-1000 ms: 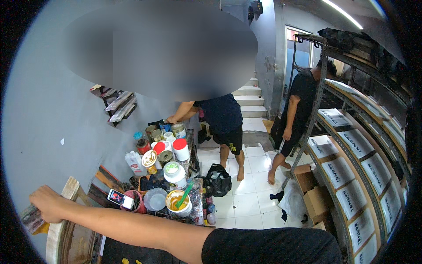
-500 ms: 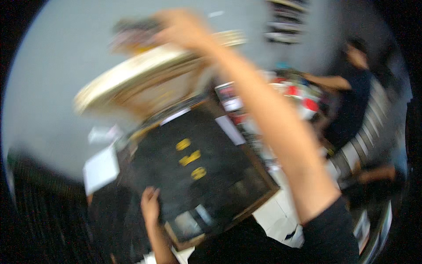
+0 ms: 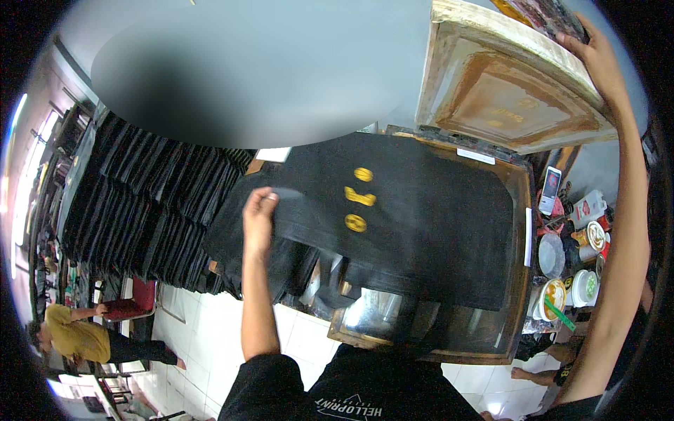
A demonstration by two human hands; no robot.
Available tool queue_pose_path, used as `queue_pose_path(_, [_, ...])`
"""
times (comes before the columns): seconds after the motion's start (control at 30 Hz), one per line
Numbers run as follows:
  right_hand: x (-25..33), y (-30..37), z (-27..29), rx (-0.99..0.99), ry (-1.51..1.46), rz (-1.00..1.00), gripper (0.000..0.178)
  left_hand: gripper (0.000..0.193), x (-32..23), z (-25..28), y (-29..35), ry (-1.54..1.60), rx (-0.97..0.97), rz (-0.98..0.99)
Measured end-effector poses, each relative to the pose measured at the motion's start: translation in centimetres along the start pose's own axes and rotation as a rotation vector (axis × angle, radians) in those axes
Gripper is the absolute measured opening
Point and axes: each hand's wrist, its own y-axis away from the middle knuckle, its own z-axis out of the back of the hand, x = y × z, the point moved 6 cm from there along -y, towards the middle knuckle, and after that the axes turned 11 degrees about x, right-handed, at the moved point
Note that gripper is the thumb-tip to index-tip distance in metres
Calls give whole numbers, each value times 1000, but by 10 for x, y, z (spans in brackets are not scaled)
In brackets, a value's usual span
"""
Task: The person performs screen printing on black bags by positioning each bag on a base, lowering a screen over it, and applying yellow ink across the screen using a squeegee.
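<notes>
Black cloth [image 3: 449, 210] with several yellow printed marks lies over a dark glass-topped printing table [image 3: 521, 281]. My left hand [image 3: 258, 221] is closed, pinching the cloth near its left side, where it rises in a fold. My right arm stretches up at the right, and my right hand [image 3: 595, 59] is closed round the end of an ink-stained squeegee [image 3: 544, 15], at the picture's upper edge. This squeegee rests along the top of a tilted-up screen frame [image 3: 516, 84]. Brown stain and faint yellow shapes show on its mesh.
Tall stacks of folded black cloth [image 3: 151, 203] stand at the left. Ink tubs [image 3: 584, 288], a green stick [image 3: 559, 313] and a phone [image 3: 551, 189] sit right of the table. A person in yellow [image 3: 81, 333] is at the far left, near a red chair [image 3: 133, 300].
My view has swung left, bringing the stacks into sight. The screen frame is tilted higher. My left hand has gone from the table's near left side to the cloth and lifted part of it.
</notes>
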Motion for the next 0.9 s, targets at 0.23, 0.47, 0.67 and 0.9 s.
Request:
queue_pose_path(0.23, [48, -3, 4, -85, -174, 91, 33, 45, 37, 177, -115, -756, -259, 41])
queue_pose_path(0.47, [75, 12, -2, -72, -107, -6, 39, 60, 37, 16, -129, -777, -65, -138])
queue_pose_path(0.67, [54, 16, 14, -60, -66, 10, 36, 64, -4, -334, -32, -668, 725, -521])
queue_pose_path(0.9, [54, 16, 4, -102, 25, 49, 30, 62, 21, -516, -30, -844, 714, -621])
